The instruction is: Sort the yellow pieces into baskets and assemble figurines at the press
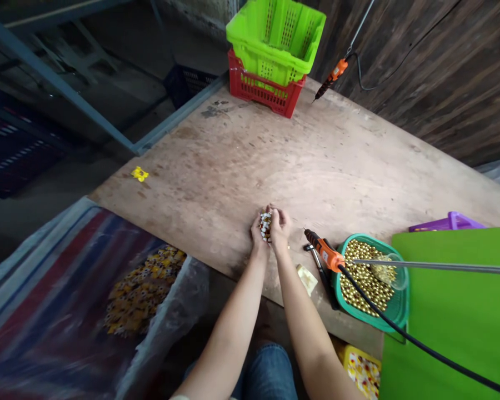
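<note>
Pieces (265,224), small and coloured white, red and yellow, sit in a bunch between the two hands in the head view, held just above the near middle of the desk (241,161). The left hand (257,233) and right hand (280,226) are cupped and pressed together around the bunch, fingers curled upward, so only the top of the pieces shows between them. Just right of the right hand an orange driver (325,251) lies on the desk, its black cable running off to the lower right. Beside it a teal bowl (394,316) holds gold beads (364,278), with a clear cup (394,271) tipped among them. A pale block (307,278) lies at the desk's near edge. A green board (454,311) covers the right corner, with a purple tray (452,222) behind it. A single yellow bit (140,174) lies far left on the desk. At the far end a green crate (277,39) is stacked in a red crate (262,89), and a second driver (332,76) hangs near them. Below the desk at left, a clear bag (141,289) holds many yellow parts.
</note>
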Demonstrator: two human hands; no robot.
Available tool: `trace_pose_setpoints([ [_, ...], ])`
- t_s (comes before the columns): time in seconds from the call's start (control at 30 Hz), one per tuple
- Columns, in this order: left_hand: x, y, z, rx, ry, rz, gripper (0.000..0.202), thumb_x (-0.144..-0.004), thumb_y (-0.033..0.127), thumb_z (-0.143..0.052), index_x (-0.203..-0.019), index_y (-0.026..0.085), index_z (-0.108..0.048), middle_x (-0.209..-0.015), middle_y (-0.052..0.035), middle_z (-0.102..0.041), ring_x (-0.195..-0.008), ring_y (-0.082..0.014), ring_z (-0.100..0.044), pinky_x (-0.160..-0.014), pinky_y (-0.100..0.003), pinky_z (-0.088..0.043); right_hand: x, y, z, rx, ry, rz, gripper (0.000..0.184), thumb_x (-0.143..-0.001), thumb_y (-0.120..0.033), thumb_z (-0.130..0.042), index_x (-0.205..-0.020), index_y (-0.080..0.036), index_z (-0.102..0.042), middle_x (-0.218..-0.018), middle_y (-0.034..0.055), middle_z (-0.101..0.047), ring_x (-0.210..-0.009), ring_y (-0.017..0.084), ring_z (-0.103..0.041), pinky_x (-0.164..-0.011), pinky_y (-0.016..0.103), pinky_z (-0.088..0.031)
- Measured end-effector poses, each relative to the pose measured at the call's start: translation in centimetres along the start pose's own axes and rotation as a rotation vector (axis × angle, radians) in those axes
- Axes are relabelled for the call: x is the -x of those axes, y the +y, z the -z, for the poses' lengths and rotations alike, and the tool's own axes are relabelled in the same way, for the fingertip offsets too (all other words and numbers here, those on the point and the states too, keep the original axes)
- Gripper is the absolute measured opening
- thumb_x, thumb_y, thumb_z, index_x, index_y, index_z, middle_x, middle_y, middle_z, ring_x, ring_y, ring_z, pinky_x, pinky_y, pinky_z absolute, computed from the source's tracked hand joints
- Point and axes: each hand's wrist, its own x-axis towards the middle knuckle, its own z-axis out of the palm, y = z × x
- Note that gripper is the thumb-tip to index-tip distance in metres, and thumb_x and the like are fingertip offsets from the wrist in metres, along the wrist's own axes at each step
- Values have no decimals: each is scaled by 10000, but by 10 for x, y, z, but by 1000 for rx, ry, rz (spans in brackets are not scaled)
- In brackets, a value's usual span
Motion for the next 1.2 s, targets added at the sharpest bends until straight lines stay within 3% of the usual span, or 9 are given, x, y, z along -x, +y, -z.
trace_pose_setpoints([
  [0.1, 6, 4, 0, 55, -4, 13, 503, -932, 476, -382, -1261, 193, -637, -1378, -94, -639, -1345, -273, -551, -1135, -485, -458, 18, 3, 24, -45, 150, -7, 366, -976, -408, -388, -1062, -167, -650, -1129, 122, -705, -1100, 222, -651, -1015, 403, -494],
  [0.2, 13, 11, 1, 45, -10, -20, 559, -959, 482, -288, -1361, 220, -575, -1442, -81, -593, -1345, -274, -552, -1114, -531, -465, 57, 26, 41, 146, 251, -96, 418, -994, -402, -309, -1187, -164, -593, -1244, 162, -654, -1212, 237, -599, -1069, 428, -454],
  [0.3, 16, 17, 5, 11, -2, -60, 580, -967, 481, -247, -1435, 253, -503, -1500, -66, -540, -1349, -269, -551, -1103, -542, -467, 99, 57, 41, 471, 204, -189, 491, -993, -419, -295, -1345, -144, -502, -1451, 231, -499, -1390, 303, -447, -1127, 536, -366],
  [0.4, 17, 22, 13, 0, 6, -71, 583, -964, 478, -258, -1470, 267, -458, -1519, -64, -520, -1364, -273, -538, -1098, -542, -468, 116, 78, 29, 716, 62, -159, 604, -964, -466, -404, -1458, -118, -409, -1603, 277, -260, -1506, 381, -237, -1122, 638, -298],
  [0.5, 17, 26, 22, -44, 10, -98, 578, -965, 502, -269, -1466, 288, -459, -1528, -55, -511, -1379, -277, -523, -1096, -550, -466, 98, 84, 17, 821, -28, -54, 658, -948, -468, -469, -1512, -143, -368, -1655, 246, -139, -1540, 374, -129, -1135, 619, -281],
  [0.6, 20, 30, 29, -95, 32, -128, 594, -970, 532, -235, -1460, 289, -467, -1526, -61, -512, -1377, -282, -523, -1089, -565, -465, 59, 84, 10, 859, -99, 34, 605, -969, -461, -448, -1515, -204, -398, -1678, 183, -125, -1550, 348, -100, -1155, 591, -260],
  [0.83, 27, 40, 38, -133, 32, -160, 605, -959, 601, -233, -1418, 319, -509, -1527, -51, -509, -1352, -303, -543, -1057, -606, -483, -17, 85, 0, 907, -319, 236, 557, -976, -387, -445, -1506, -220, -415, -1629, 129, -316, -1502, 299, -221, -1151, 508, -279],
  [1.0, 32, 42, 41, -65, 57, -144, 555, -973, 534, -257, -1366, 285, -559, -1487, -71, -550, -1354, -303, -538, -1077, -607, -464, -25, 83, 0, 849, -351, 179, 327, -997, -325, -392, -1068, -152, -661, -1212, 180, -639, -1182, 293, -492, -1031, 449, -353],
  [1.2, 36, 40, 39, -108, 86, -84, 567, -982, 511, -214, -1361, 268, -560, -1443, -93, -582, -1354, -303, -536, -1054, -613, -476, -21, 82, 3, 662, -284, 30, 182, -925, -276, -509, -805, -192, -616, -935, 112, -674, -943, 227, -567, -930, 341, -405],
])
